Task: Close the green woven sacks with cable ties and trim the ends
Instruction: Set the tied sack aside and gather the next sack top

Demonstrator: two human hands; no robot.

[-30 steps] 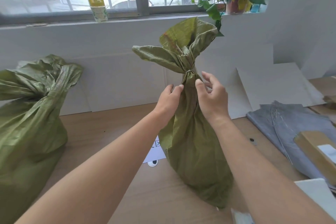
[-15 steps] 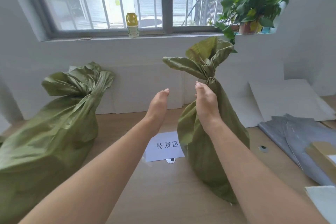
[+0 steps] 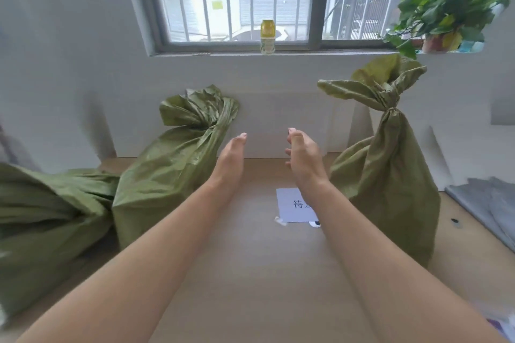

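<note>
A tied green woven sack point(image 3: 390, 175) stands upright at the right of the wooden table, its neck cinched below a flared top. A second green sack point(image 3: 172, 170) leans at centre left with its twisted neck untied. A third green sack point(image 3: 44, 225) lies slumped at far left. My left hand point(image 3: 231, 159) and my right hand point(image 3: 303, 159) hover open over the table between the two standing sacks, palms facing each other, touching nothing. No cable tie or cutter is visible in either hand.
A white paper label point(image 3: 295, 205) with printed characters lies on the table point(image 3: 250, 273) under my right wrist. Grey fabric point(image 3: 490, 203) sits at the right edge. A yellow bottle point(image 3: 268, 36) and a potted plant point(image 3: 446, 17) stand on the window sill.
Both hands have let go of the tied sack and drawn away to its left. The view has swung left, bringing the two other sacks further into sight.
</note>
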